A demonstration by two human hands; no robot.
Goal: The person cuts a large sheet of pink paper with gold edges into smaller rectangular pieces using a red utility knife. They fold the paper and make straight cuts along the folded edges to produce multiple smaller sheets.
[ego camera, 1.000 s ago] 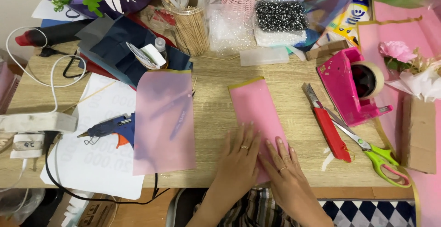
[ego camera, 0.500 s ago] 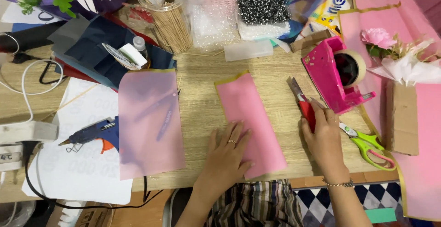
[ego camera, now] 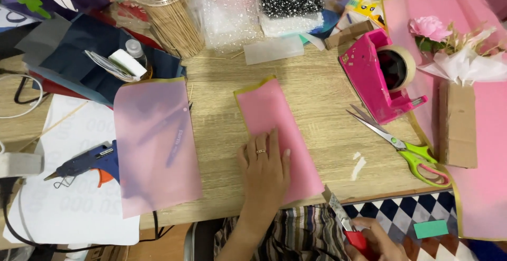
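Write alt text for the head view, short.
A person's left hand presses flat on a folded pink paper sheet on a wooden table, while the right hand holds a red utility knife just off the table's near edge. Green-handled scissors and a pink tape dispenser lie to the right, a blue glue gun to the left.

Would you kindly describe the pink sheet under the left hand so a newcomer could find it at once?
Start at the wooden table and find the left hand near its front edge. Under that palm lies the pink sheet, opaque with a thin gold border. The paler sheet beside it is translucent, with dark shapes showing through.
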